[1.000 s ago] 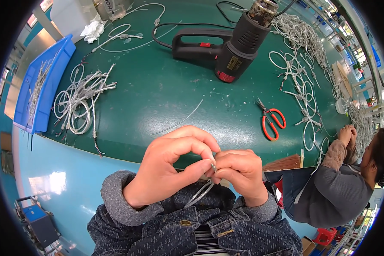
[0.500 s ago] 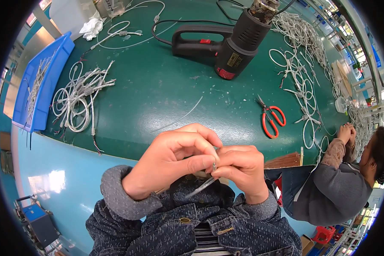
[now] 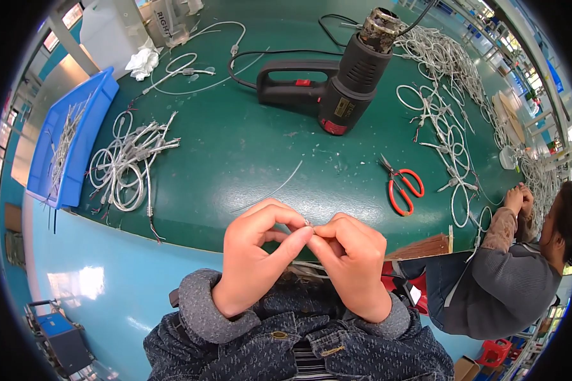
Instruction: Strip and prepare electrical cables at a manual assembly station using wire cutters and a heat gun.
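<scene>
My left hand (image 3: 254,257) and my right hand (image 3: 357,260) meet over the table's near edge, thumbs and forefingers pinched together. Between the fingertips shows the tiny silvery end of a cable (image 3: 307,223); the fingers cover most of it. Beyond them, a thin clear strand (image 3: 270,192) lies on the green table (image 3: 235,149). To the right rest red-handled snips (image 3: 403,190), their pointed blades facing away from me. A black heat gun (image 3: 356,76) stands farther back, nozzle up, its handle toward the left.
At left are a bundle of grey cables (image 3: 130,165) and a blue tray (image 3: 86,149) of wires. More cables (image 3: 451,140) spread along the right side. Reddish-brown wires (image 3: 421,247) lie at the near edge. Another person (image 3: 502,273) sits at right, hands on the table.
My hands have shifted slightly, and the fingertips now meet closer together. The grey cable length that hung visibly below them is mostly out of sight. The whole view has tilted a little.
</scene>
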`<action>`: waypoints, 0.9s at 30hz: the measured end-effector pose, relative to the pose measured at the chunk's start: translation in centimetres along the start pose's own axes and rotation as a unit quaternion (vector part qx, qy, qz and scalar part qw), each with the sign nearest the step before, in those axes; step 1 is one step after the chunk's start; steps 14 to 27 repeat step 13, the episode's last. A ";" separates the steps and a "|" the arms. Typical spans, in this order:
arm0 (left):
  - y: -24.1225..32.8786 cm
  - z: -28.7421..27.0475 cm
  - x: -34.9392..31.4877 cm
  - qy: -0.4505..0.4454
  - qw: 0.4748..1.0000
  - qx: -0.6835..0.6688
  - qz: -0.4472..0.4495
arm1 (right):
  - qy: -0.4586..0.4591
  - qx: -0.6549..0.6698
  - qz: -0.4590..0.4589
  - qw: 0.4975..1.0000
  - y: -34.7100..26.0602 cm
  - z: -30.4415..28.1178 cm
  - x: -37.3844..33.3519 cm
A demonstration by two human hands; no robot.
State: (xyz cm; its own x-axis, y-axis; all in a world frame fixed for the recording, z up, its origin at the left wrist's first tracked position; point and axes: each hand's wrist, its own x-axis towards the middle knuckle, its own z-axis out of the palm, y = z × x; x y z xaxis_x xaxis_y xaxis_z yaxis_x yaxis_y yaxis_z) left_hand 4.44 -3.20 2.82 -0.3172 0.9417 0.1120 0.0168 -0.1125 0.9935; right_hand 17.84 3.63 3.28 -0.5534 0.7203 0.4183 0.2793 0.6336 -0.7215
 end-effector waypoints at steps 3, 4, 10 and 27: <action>-0.4 0.2 0.2 0.043 0.995 0.071 0.052 | -0.036 0.029 0.047 0.998 -0.6 -0.7 0.4; -0.4 0.2 0.3 0.064 0.990 0.105 0.076 | -0.055 0.043 0.072 0.995 -0.8 -1.1 0.7; 0.3 -0.8 0.5 0.029 0.998 -0.048 -0.011 | -0.031 0.078 0.036 0.996 -0.9 -2.9 2.9; 0.8 -1.0 0.9 0.007 0.986 -0.155 -0.061 | -0.044 0.075 -0.019 0.996 -0.8 -3.0 4.2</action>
